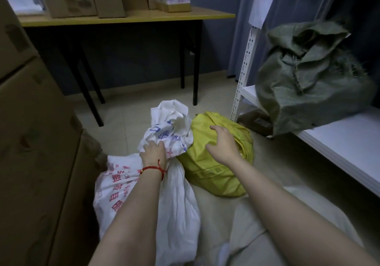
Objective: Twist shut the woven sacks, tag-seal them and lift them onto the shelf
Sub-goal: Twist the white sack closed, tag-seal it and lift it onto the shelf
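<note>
Floor of pale tiles fills the middle of the head view, under a dark blue-grey wall. A white woven sack with red and blue print stands on the floor, near its bottom edge. The left hand, with a red string bracelet on its wrist, has its fingers curled round the sack's bunched top. Touching that sack on the right lies a yellow woven sack. The right hand is over it with its fingers spread and loose, holding nothing.

A green woven sack sits at the left front corner of the white metal shelf on the right. A yellow-topped table with black legs stands by the wall. Small brown cardboard boxes sit along the table's back edge. Tall brown cardboard boxes stand at the left.
</note>
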